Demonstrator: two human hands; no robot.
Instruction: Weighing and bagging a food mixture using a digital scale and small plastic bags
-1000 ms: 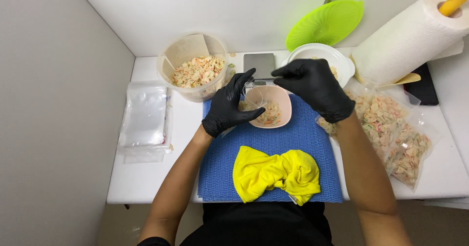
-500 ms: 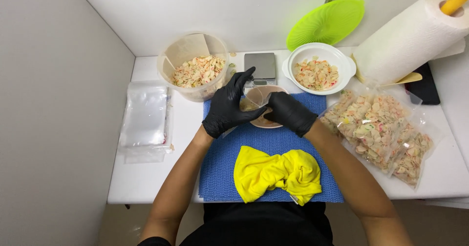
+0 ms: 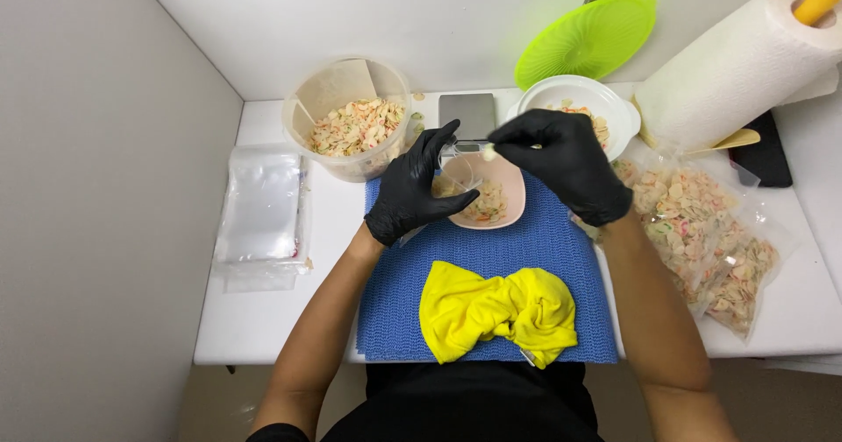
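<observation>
Left hand (image 3: 414,188), in a black glove, pinches a small clear plastic bag (image 3: 458,172) open over the shallow pink bowl of mixed flakes (image 3: 491,203) at the far edge of the blue mesh mat (image 3: 491,267). Right hand (image 3: 561,163), fingertips together on a thin tool carrying one pale flake (image 3: 488,153), hovers at the bag's mouth. Filling looks underway; steady aim matters. Room is tight: clear round tub (image 3: 351,122) left, white bowl (image 3: 583,109) and filled bags (image 3: 702,231) right.

A yellow cloth (image 3: 497,310) lies on the blue mat (image 3: 491,258) beside a paper-towel roll (image 3: 732,60).
</observation>
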